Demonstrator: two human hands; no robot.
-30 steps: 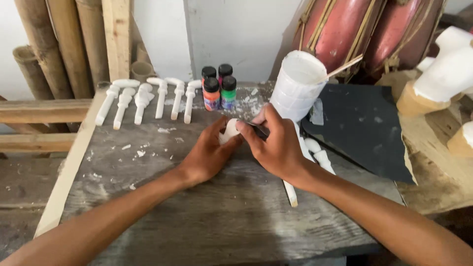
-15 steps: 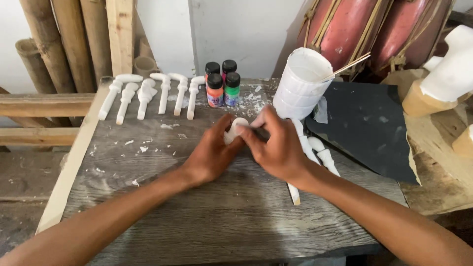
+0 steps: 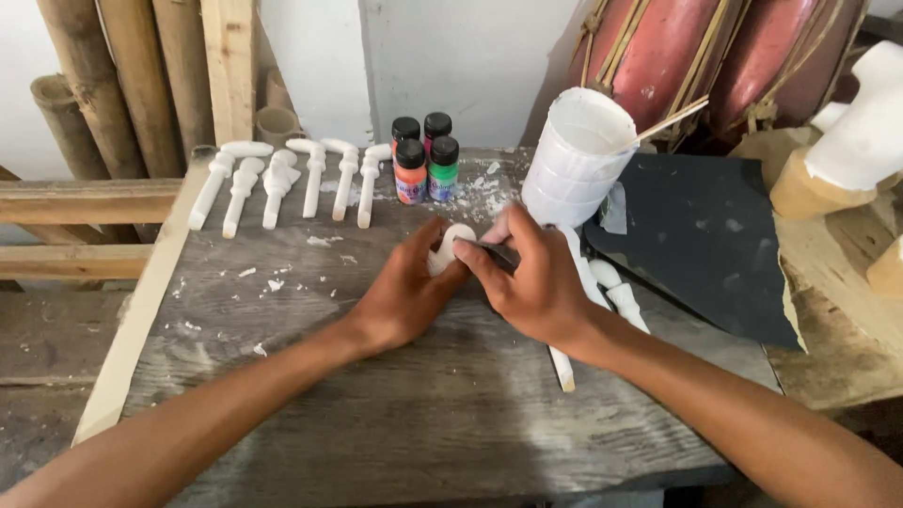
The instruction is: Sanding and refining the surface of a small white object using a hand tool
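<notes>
My left hand [image 3: 406, 293] grips a small white carved piece [image 3: 449, 246] against the grey wooden table [image 3: 395, 414]. My right hand [image 3: 531, 280] holds a thin dark tool [image 3: 489, 252] whose tip touches that piece. Both hands meet at the table's middle. Under my right wrist lie more white carved pieces [image 3: 616, 292] and a thin white stick [image 3: 562, 368].
A row of several white carved pieces [image 3: 292, 179] lies at the back left. Small paint bottles [image 3: 425, 158] stand behind the hands. A white cup [image 3: 574, 160] with a stick stands at the right, beside a dark sheet [image 3: 705, 235]. White chips litter the table. Bamboo poles [image 3: 113, 85] lean at the left.
My hands stay together on the white piece; the right hand with the tool has shifted slightly. The view has drifted a little.
</notes>
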